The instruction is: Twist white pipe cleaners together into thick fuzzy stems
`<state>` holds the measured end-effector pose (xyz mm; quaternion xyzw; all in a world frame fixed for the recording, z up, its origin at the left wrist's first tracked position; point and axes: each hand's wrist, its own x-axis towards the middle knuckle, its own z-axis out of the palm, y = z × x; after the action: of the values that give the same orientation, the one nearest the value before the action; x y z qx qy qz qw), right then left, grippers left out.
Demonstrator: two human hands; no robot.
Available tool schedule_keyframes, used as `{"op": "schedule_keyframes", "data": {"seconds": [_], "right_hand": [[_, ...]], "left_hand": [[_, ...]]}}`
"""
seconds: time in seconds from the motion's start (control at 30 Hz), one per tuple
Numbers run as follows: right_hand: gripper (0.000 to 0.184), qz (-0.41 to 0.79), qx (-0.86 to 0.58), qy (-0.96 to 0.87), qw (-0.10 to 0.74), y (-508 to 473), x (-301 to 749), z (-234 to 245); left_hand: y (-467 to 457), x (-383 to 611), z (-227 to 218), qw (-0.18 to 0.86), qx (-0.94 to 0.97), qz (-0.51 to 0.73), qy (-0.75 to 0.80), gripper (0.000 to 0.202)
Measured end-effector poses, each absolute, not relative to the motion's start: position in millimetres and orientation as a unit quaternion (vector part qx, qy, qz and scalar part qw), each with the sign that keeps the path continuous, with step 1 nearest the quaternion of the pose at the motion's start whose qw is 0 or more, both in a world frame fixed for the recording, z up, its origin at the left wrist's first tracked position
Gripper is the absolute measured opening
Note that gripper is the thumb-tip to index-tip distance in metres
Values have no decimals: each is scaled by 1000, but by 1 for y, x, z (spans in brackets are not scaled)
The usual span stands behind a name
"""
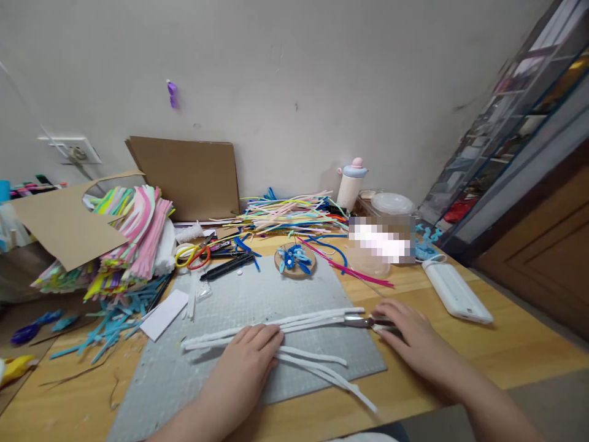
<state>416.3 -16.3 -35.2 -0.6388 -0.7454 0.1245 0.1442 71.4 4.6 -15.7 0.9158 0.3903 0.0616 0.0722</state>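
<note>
White pipe cleaners (pixel 317 320) lie in a loose bundle across the grey cutting mat (pixel 257 294). My left hand (pixel 251 353) rests over their middle, fingers closed and pressing them against the mat. Some strands fan out below it toward the front edge of the table. On the right, my right hand (pixel 405 331) grips a pair of pliers (pixel 361 321) by the handles. The metal jaws meet the right end of the upper strands; whether they are closed on them I cannot tell. Behind the bundle, a round wooden piece (pixel 299 271) bears a blue pipe-cleaner flower (pixel 292 256).
Coloured pipe cleaners (pixel 285 215) pile up along the wall, beside a bottle (pixel 350 187). Scissors (pixel 196 255) and black pens (pixel 225 267) lie at the back left. A white power bank (pixel 457 290) is at the right. Pastel bundles (pixel 147 239) stand at the left.
</note>
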Motion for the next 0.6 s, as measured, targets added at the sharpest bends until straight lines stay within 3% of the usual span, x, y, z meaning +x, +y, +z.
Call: {"op": "schedule_keyframes", "data": {"seconds": [0.43,0.6], "right_hand": [[33,158,-625,-753,135,-23,448,-31],[36,223,-602,-748,170,-23,462,-21]], "left_hand": [[23,72,-16,127,900,98,406,32],[18,70,-18,135,904,121,389,30]]}}
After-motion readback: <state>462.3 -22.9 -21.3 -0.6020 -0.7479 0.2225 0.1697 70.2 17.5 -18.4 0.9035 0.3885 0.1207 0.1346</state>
